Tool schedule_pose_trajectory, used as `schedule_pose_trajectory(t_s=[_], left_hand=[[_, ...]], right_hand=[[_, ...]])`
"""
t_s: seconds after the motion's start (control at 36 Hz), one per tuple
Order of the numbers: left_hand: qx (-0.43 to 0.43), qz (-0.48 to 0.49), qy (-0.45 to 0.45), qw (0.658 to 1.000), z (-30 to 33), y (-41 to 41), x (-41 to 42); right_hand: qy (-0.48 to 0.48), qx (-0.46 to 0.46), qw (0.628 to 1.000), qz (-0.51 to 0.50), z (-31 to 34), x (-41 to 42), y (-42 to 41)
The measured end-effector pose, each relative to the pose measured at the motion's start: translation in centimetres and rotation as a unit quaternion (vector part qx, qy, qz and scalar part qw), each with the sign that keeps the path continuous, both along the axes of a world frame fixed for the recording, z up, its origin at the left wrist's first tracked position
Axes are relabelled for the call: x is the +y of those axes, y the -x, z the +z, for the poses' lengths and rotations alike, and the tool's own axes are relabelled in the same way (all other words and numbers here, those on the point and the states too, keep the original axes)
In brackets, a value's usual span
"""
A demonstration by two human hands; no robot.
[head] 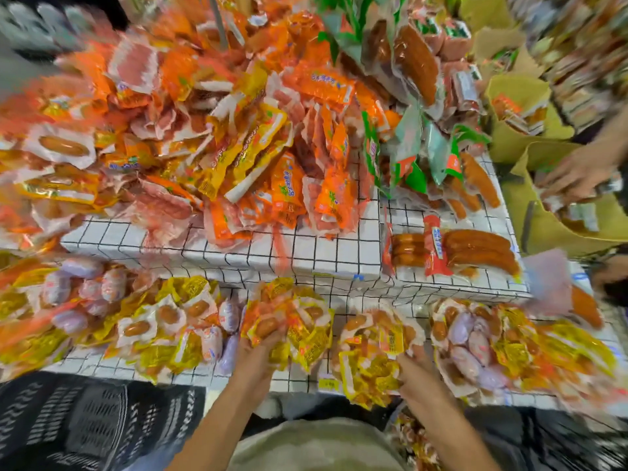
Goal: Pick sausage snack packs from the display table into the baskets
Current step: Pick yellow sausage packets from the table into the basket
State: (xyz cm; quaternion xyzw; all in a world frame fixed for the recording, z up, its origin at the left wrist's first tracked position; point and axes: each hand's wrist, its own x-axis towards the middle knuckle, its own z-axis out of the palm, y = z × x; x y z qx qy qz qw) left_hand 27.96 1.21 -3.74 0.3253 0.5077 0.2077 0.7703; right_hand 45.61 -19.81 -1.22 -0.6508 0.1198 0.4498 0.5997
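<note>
Nearest, at six o'clock, two bare forearms reach up from the bottom edge toward the lower tier of the display table, which wears a white cloth with a black grid. At seven o'clock a black slotted basket stands just below the table edge; at five o'clock a second basket shows a few packs inside, though blur hides its shape. The left hand has its fingers curled round a bunch of yellow sausage snack packs, gripping them just above the cloth. The right hand grips a second clump of yellow packs at the table's near edge, fingers partly buried in the wrappers. More yellow packs and pale purple-wrapped sausages lie strewn along this lower tier, from nine o'clock round to three o'clock.

Farther up, a raised tier carries a big heap of orange packs filling the view from nine to twelve o'clock. At two o'clock lies a clear pack of long brown sausages with a red band, and beyond it a pile of green-edged packs. At the far right, around two o'clock, another person's hand reaches into an olive-green bag; motion blur smears what it touches
</note>
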Motion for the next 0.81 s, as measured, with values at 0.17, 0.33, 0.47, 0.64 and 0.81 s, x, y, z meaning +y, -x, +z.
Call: schedule_pose_trajectory(t_s=[0.17,0.33,0.47,0.64,0.81], left_hand=[[-0.025,-0.106,0.039,0.993,-0.7,1.9,1.2],[-0.069,-0.189,0.062,0.978,0.2,3.8,2.5],[-0.063,-0.244,0.060,0.966,1.1,4.7,2.6],[-0.069,-0.278,0.047,0.957,1.9,5.0,0.9],[-0.077,-0.301,0.034,0.950,1.8,5.2,-1.2]], right_hand=[[-0.027,0.009,0.992,-0.121,2.6,-0.4,4.4],[-0.038,0.002,0.979,-0.200,5.3,-0.7,9.9],[-0.022,-0.018,0.969,-0.244,5.8,-1.9,13.7],[-0.074,-0.033,0.954,-0.290,6.6,-4.0,16.9],[-0.082,-0.062,0.946,-0.306,6.2,-7.6,19.0]])
